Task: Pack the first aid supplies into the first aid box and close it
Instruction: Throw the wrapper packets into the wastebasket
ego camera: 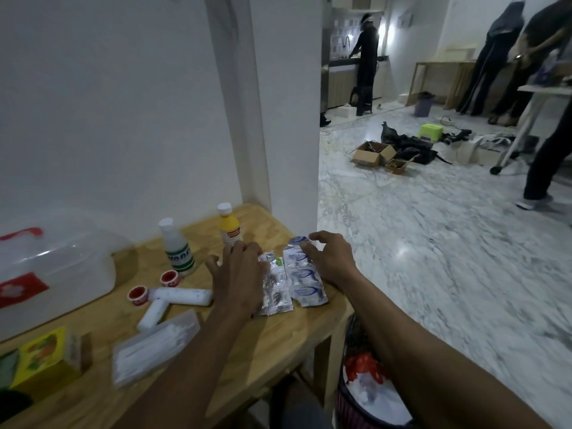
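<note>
While print on the blister strips (pixel 291 277) blurs, both hands' spread fingers (pixel 216 264) rest on them

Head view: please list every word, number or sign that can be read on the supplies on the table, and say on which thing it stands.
White bottle with green bands: large green letters, roughly "ODO", partly cut off, uncertain.
First aid box: white sign on a red patch, blurred; no words legible.
Yellow bottle: red label, text too small.
Blue-printed sachets: logo only, unreadable.
Yellow carton: pictures, text blurred.
</note>
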### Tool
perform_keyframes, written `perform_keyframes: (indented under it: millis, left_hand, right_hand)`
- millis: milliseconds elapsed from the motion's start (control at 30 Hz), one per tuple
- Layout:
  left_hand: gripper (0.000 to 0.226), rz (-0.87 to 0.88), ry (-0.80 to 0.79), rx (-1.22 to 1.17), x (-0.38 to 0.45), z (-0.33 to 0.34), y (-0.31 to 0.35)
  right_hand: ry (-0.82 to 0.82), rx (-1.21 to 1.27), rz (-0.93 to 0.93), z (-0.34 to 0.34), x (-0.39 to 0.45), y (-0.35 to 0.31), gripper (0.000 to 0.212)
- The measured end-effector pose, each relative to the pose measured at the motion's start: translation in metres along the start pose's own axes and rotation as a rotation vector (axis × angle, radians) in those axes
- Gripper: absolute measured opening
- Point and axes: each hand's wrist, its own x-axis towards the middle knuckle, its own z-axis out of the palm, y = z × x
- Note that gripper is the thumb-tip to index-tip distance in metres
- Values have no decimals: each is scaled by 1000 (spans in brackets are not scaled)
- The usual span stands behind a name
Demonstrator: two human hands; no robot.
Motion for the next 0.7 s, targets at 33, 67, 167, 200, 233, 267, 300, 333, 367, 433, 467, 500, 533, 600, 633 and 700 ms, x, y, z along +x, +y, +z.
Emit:
perform_keyframes:
  millis: [33, 67, 167, 200, 233, 267, 300, 333, 367, 433, 467, 500, 533, 600, 633, 700]
  left_hand:
    - [21, 0, 1, 0, 1, 0, 0]
    - [21, -3, 0, 1, 1, 0, 0]
    - [19, -12, 13, -2, 2, -1, -1]
    - [17, -13, 16, -5, 2, -2, -1]
    - [16, -14, 22, -15, 2, -5, 0]
    - [15, -15, 30, -33, 2, -7, 1]
    - [14, -16, 40, -54, 2, -11, 2]
    - [13, -17, 50, -73, 2, -15, 4]
    - [13, -17, 60, -90, 2, -19, 6]
    - [13, -6, 90, -123, 3, -27, 13]
    - [13, 4, 113, -137, 4, -30, 19]
    - [14, 13, 137, -148, 5, -34, 25]
    - [15, 20, 155, -157, 6, -38, 32]
    - [13, 41, 181, -170, 8, -44, 51]
    - [12, 55, 190, -175, 9, -46, 61]
    - [13, 90, 214, -187, 11, -47, 83]
  right_hand:
    - [6, 17, -1, 1, 1, 0, 39]
    - [12, 34, 3, 2, 2, 0, 34]
    - [40, 97, 12, 2, 1, 0, 26]
    - [55, 127, 18, 0, 0, 0, 24]
    - [72, 167, 20, -3, -1, 0, 23]
    - [89, 206, 20, -8, -3, 0, 23]
    - [108, 238, 9, -14, -5, 0, 22]
    - [132, 258, -4, -21, -8, -2, 22]
    - [163, 275, -18, -29, -12, -4, 20]
    - [238, 310, -37, -48, -17, -6, 15]
    - [273, 320, -46, -58, -19, -7, 15]
    - [304, 325, -56, -69, -21, -8, 15]
    - [332, 324, -63, -80, -23, -8, 15]
    - [387, 323, -72, -103, -27, -6, 14]
    - [414, 320, -77, -116, -29, -5, 15]
    - [467, 309, -83, -138, -32, 1, 16]
